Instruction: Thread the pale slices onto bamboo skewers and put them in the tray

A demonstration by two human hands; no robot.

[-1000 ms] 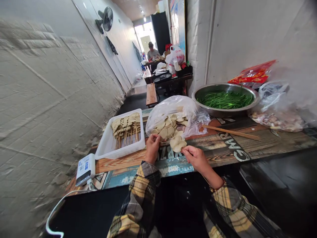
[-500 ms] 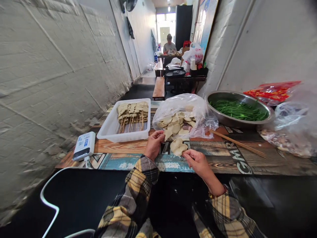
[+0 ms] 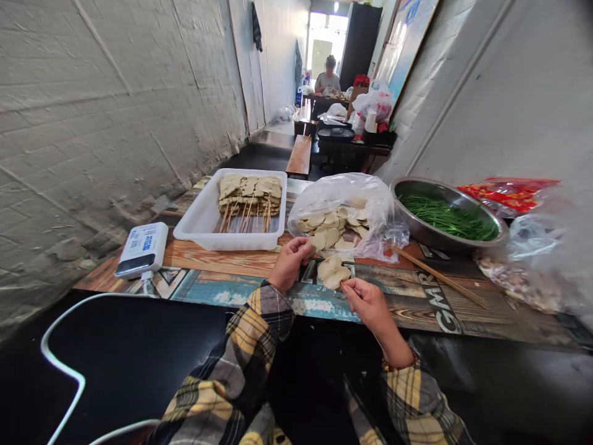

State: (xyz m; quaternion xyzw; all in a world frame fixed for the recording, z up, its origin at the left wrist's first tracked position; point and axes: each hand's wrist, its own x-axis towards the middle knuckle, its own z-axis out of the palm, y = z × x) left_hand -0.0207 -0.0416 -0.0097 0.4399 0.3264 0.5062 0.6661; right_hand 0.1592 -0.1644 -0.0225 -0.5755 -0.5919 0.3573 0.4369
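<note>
My left hand is closed in a pinch at the edge of a round pale slice, in front of the open plastic bag. More slices of the same kind spill from the bag's mouth. Lower and to the right, my right hand pinches a skewer of overlapping slices; the stick itself is mostly hidden by the slices and fingers. Left of the bag, a white plastic tray holds stacked skewers of these slices, sticks pointing toward me.
Bare wooden skewers lie right of the bag. Behind them stands a metal bowl of green chives. A white device with a cable sits at the left. Plastic bags lie far right. A person sits in the background.
The view has tilted and shifted slightly. My left hand has moved a little up toward the slices by the bag. My right hand still holds the skewer in nearly the same place.
</note>
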